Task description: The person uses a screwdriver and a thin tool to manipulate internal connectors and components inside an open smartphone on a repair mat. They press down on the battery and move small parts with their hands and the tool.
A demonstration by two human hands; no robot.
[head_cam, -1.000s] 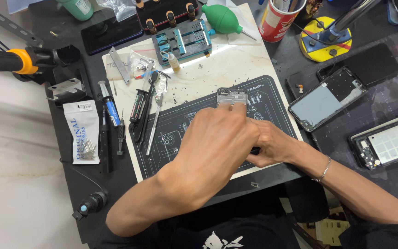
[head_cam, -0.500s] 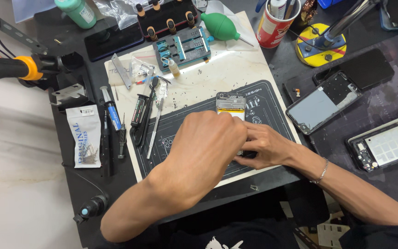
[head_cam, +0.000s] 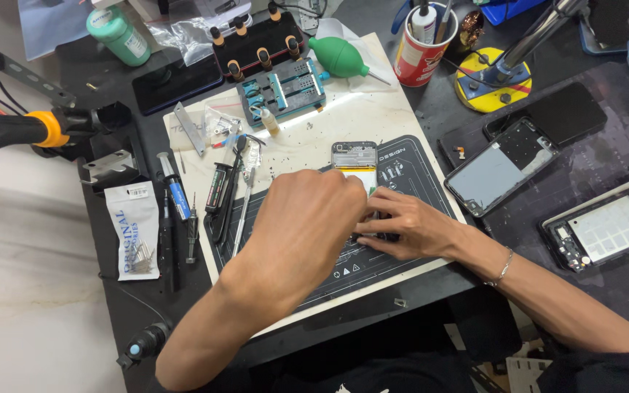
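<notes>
An opened phone point(head_cam: 354, 156) lies on a black work mat point(head_cam: 394, 271) in the head view. Only its top end, with circuit parts and a pale battery, shows. My left hand point(head_cam: 306, 220) lies over the rest of the phone, fingers curled down onto it and hidden under the back of the hand. My right hand point(head_cam: 410, 224) comes in from the right. Its fingertips press on the phone's lower right edge, next to my left hand.
Tweezers, screwdrivers and a syringe point(head_cam: 172, 191) lie left of the mat. A blue-green screw tray point(head_cam: 283, 89), green air blower point(head_cam: 340, 57) and red cup point(head_cam: 420, 47) stand behind. Other opened phones point(head_cam: 502, 166) point(head_cam: 609, 225) lie to the right. A soldering handle point(head_cam: 16, 129) sits at far left.
My left hand has slid slightly toward me, uncovering more of the phone's top and its battery. My right fingers stay at the phone's edge. The view has shifted a little.
</notes>
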